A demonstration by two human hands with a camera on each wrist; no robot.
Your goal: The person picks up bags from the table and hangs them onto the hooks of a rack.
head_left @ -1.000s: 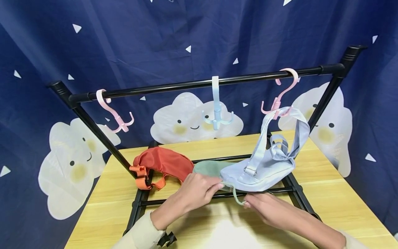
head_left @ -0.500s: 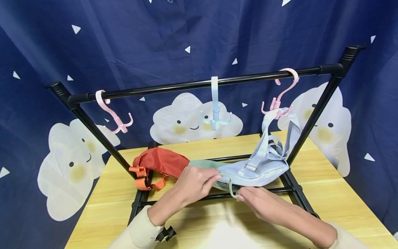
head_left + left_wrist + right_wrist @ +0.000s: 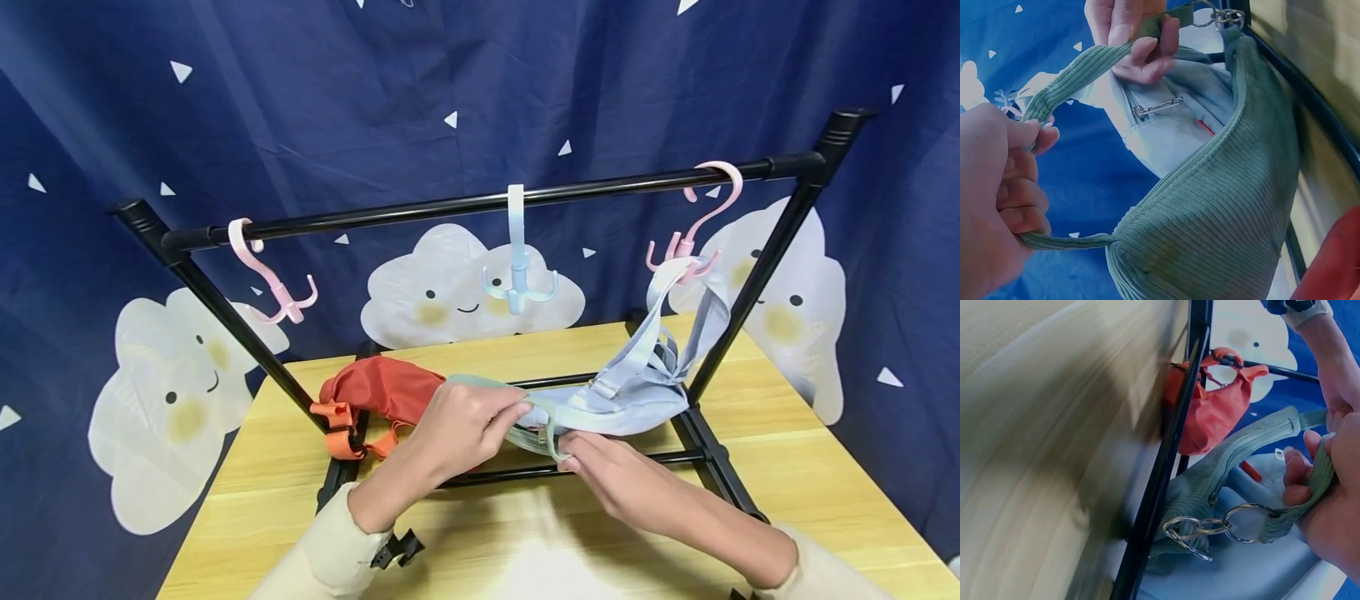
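Note:
My left hand (image 3: 472, 421) grips one stretch of the strap of a green corduroy bag (image 3: 1222, 194), its fingers curled round it in the left wrist view. The right hand (image 3: 611, 471) pinches the same strap (image 3: 1079, 70) nearer its metal rings (image 3: 1250, 523). The green bag lies low on the rack's base, mostly behind my hands in the head view. Beside and behind it is a pale blue bag (image 3: 637, 406), whose strap loops over the right pink hook (image 3: 686, 252). To the left rests a red bag (image 3: 382, 386) with orange straps.
A black rack (image 3: 435, 210) stands on the wooden table (image 3: 480, 542). From its top bar hang a left pink hook (image 3: 281, 296) and a light blue hook (image 3: 517, 279). A navy curtain (image 3: 465, 75) with clouds hangs behind.
Both hands have moved slightly up and left with the green strap. The pale blue bag has shifted and tilted, and the right pink hook has slid a little right along the bar.

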